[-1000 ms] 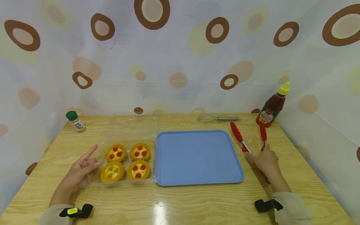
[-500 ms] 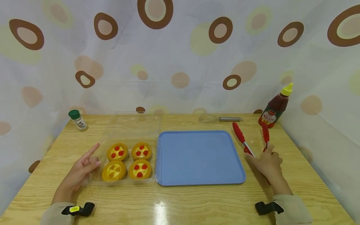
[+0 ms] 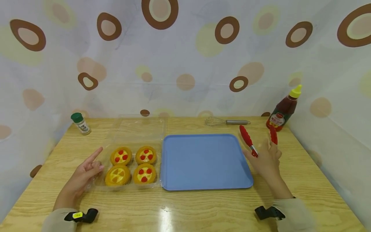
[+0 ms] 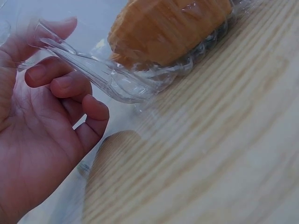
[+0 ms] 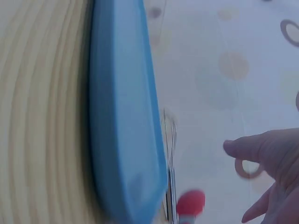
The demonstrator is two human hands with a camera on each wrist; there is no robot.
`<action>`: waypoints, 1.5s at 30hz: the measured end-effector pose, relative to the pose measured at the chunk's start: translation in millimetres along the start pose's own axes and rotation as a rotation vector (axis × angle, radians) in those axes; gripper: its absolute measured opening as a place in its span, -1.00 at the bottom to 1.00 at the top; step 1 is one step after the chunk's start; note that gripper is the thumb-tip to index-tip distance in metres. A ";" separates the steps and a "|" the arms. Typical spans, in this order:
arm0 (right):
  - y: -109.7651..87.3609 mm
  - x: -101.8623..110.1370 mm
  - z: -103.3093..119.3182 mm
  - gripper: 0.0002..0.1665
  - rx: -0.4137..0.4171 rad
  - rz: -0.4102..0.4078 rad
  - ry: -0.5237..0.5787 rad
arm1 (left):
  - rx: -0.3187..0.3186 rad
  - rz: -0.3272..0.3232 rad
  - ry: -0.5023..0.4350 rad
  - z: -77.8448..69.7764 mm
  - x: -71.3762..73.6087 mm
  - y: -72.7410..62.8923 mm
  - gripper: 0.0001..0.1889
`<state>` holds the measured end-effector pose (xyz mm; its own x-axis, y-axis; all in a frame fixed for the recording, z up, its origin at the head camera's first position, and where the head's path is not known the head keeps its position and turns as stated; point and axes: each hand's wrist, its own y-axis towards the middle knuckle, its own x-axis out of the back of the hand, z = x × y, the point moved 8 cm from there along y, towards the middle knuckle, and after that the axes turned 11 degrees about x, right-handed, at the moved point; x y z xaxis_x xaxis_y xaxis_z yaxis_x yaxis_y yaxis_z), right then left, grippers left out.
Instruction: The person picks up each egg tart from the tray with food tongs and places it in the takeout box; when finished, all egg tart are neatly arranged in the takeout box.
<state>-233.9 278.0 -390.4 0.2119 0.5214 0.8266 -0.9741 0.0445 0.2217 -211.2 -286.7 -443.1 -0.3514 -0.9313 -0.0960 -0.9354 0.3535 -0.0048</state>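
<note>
My left hand (image 3: 81, 177) is at the left edge of a clear plastic clamshell box (image 3: 159, 161), thumb at the rim and index finger stretched along it. In the left wrist view the other fingers curl beside the clear rim (image 4: 88, 70). Inside the box sit several egg tarts (image 3: 145, 174), three with red spots and one with yellow wedges. My right hand (image 3: 264, 161) is spread over a pair of red tongs (image 3: 245, 135), holding nothing. It hides the handles; the two red tips stand wide apart. In the right wrist view the thumb (image 5: 247, 147) points out, away from the tray.
A blue tray (image 3: 205, 161) lies in the middle, beside the box. Behind it lies a whisk (image 3: 236, 122). A sauce bottle (image 3: 281, 112) with a yellow cap stands back right; a green-capped shaker (image 3: 81, 124) stands back left. A patterned cloth (image 3: 185, 58) hangs behind the table.
My right hand has come up off the tongs and shifted left and forward, its fingers now over their middle. The tongs, the tarts and my left hand stay as they were.
</note>
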 end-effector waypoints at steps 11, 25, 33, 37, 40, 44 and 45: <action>22.3 -81.2 118.8 -0.08 0.074 0.266 0.481 | 0.091 -0.050 0.066 0.2 5.7 -3.2 -0.29; 63.3 -185.6 188.5 -0.28 -0.229 0.320 1.600 | 0.160 -0.048 -0.029 6.6 5.9 1.4 -0.30; 66.9 -206.0 205.0 -0.18 -0.282 0.358 1.674 | 0.137 -0.023 -0.046 8.1 6.0 2.3 -0.35; 71.2 -209.8 204.2 -0.20 -0.349 0.295 1.694 | 0.127 -0.004 -0.061 8.0 4.9 3.2 -0.37; 74.1 -211.4 205.7 -0.25 -0.362 0.284 1.682 | 0.128 -0.016 -0.060 7.2 6.1 3.1 -0.37; 78.4 -211.2 207.5 -0.31 -0.344 0.268 1.669 | 0.132 -0.030 -0.047 5.5 6.8 4.1 -0.37; 79.0 -211.0 207.8 -0.32 -0.342 0.264 1.668 | 0.133 -0.031 -0.049 5.1 6.7 4.3 -0.37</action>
<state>-339.2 -5.6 -439.8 -0.0327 0.7865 -0.6167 -0.9846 -0.1313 -0.1153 -217.3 -291.0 -448.8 -0.3168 -0.9378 -0.1420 -0.9315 0.3358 -0.1400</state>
